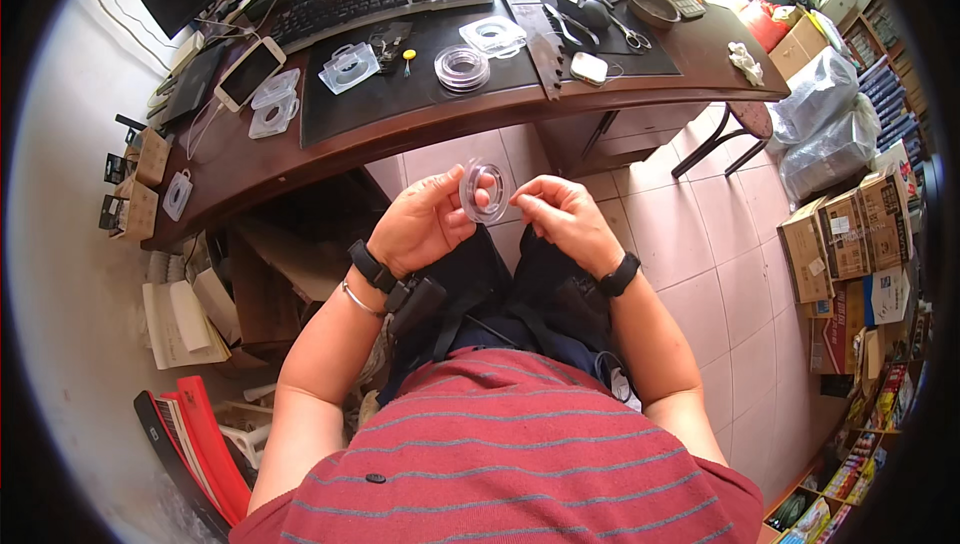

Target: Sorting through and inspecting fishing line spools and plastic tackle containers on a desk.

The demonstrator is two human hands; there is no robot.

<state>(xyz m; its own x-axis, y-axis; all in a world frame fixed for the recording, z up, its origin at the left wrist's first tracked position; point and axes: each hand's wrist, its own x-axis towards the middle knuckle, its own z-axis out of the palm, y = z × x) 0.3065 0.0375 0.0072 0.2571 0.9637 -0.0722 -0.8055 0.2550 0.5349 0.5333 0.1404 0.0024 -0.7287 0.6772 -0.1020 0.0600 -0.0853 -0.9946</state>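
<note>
My left hand (420,221) holds a clear plastic spool (469,203) between thumb and fingers, tilted so its round opening faces right. Two of its fingertips show through the ring. Close by the spool's right rim is my right hand (571,221), thumb and forefinger pinched together. Any thin line between those fingertips is too fine to make out. Both hands are above my lap, in front of the wooden desk (420,122). Several more clear spools (462,70) are stacked on the dark desk mat, beside a clear plastic case (493,35) with a round middle.
On the desk are another clear case (349,67), a yellow-topped small item (409,54), a saw blade (534,34) jutting past the front edge, scissors (632,35), a smartphone (250,73) and a keyboard (382,2). Cardboard boxes (847,233) stand right; a stool (746,120) is near.
</note>
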